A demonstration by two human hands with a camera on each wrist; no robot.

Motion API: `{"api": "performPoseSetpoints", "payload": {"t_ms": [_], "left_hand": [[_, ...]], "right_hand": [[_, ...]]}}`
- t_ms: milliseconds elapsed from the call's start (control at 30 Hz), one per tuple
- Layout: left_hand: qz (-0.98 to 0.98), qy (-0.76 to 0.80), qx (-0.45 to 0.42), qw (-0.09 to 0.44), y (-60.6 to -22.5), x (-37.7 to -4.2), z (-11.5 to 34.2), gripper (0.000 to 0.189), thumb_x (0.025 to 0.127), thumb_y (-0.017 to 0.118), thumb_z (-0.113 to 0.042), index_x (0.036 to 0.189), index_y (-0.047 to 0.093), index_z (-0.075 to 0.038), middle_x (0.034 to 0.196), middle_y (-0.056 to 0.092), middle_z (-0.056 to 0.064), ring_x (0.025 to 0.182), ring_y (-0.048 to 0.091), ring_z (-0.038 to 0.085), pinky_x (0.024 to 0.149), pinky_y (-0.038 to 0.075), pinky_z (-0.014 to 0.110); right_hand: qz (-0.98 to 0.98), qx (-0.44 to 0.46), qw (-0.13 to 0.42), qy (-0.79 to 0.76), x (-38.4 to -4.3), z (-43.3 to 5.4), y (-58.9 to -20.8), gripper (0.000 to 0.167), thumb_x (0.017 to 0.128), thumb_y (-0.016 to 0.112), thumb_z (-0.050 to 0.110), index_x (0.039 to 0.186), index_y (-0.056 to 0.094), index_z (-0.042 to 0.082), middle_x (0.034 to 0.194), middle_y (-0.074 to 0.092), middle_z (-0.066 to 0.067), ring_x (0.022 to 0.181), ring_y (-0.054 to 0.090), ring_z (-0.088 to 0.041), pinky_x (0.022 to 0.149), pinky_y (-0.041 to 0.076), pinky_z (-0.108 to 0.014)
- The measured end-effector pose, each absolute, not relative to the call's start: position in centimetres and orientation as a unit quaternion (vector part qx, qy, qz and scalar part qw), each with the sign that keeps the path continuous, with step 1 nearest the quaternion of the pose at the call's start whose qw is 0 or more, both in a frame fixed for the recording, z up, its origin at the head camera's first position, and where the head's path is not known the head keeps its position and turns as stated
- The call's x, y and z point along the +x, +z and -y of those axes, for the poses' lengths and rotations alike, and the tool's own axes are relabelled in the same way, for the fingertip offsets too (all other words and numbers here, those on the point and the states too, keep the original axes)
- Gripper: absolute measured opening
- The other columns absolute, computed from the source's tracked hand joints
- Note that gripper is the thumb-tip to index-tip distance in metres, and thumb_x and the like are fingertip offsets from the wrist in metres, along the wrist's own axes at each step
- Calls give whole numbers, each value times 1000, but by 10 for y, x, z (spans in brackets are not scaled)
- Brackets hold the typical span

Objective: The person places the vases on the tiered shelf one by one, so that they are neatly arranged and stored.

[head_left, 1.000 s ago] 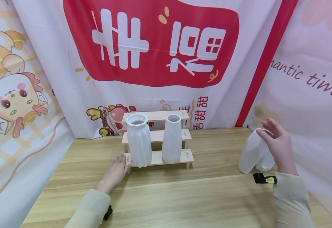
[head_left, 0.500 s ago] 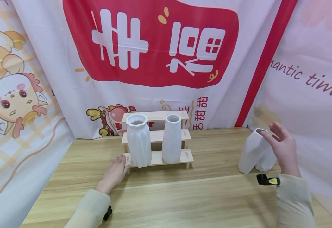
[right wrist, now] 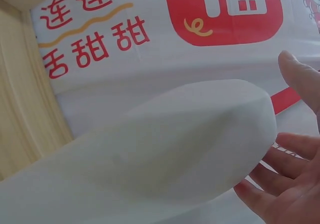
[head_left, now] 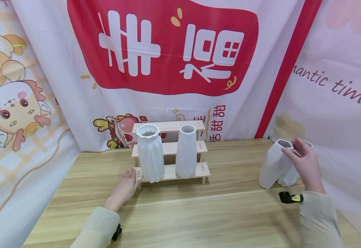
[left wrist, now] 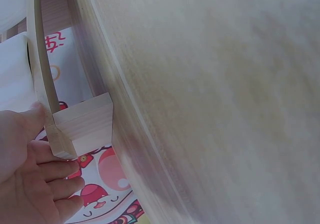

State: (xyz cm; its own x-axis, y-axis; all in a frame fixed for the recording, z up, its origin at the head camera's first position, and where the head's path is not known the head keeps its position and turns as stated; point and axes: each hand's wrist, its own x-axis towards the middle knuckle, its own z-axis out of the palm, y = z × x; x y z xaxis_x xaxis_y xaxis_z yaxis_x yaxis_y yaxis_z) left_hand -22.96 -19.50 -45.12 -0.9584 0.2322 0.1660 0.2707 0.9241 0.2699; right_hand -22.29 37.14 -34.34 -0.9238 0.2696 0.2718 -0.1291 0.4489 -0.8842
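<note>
In the head view, a white ruffled-rim vase point(head_left: 150, 155) and a slimmer white vase point(head_left: 186, 151) stand upright on the lowest step of a pale wooden tiered stand point(head_left: 170, 175). My left hand point(head_left: 124, 187) holds the left end of that step; its thumb and fingers lie around the board point(left wrist: 44, 79) in the left wrist view. At the right, my right hand point(head_left: 305, 163) is at the rim of a white faceted vase point(head_left: 273, 167), thumb and fingers spread. The right wrist view shows this thumb apart from the vase point(right wrist: 200, 134), fingers beside its far edge.
Another white vase point(head_left: 288, 175) stands close against the faceted one, partly covered by my right hand. Printed cloth point(head_left: 168, 51) hangs behind the wooden table point(head_left: 180, 213), with more cloth at left and right.
My right hand has moved slightly down and right from above the faceted vase, uncovering its opening and part of the other vase's rim. The left hand stays at the stand.
</note>
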Motion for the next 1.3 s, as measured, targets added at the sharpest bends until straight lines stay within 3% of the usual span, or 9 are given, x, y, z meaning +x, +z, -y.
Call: {"api": "performPoseSetpoints", "payload": {"t_ms": [300,633,800,900,1300], "left_hand": [[979,-148,-125,66,-452,-230,195,56,98,45,-22,130,31,21,134,31,37,124,29,50,105,23,54],[979,-145,-124,66,-453,-230,196,56,98,45,-23,131,31,21,134,31,37,124,29,49,105,22,54],[979,-145,-127,71,-453,-231,196,56,98,45,-23,130,31,21,134,31,38,124,30,50,105,22,54],[978,-142,-129,75,-454,-231,196,56,98,45,-22,130,32,21,133,32,38,123,31,50,104,23,54],[979,-144,-126,69,-455,-230,196,56,98,46,-24,131,32,20,134,32,36,123,31,49,105,23,54]], "right_hand": [[841,-31,180,510,-226,-374,-353,79,90,59,31,146,13,-1,147,19,-25,133,22,-35,100,28,-13],[842,-34,178,509,-230,-375,-358,81,89,60,33,145,13,-2,146,17,-27,132,18,-40,108,19,-46],[847,-32,182,498,-232,-374,-360,75,89,61,34,145,23,3,145,23,-26,131,22,-38,106,22,-52],[849,-34,186,494,-232,-372,-360,72,88,62,34,144,28,4,143,28,-25,129,26,-37,104,23,-54],[851,-74,193,482,-232,-368,-360,77,87,61,39,145,24,3,143,29,-24,126,31,-41,101,28,-55]]}}
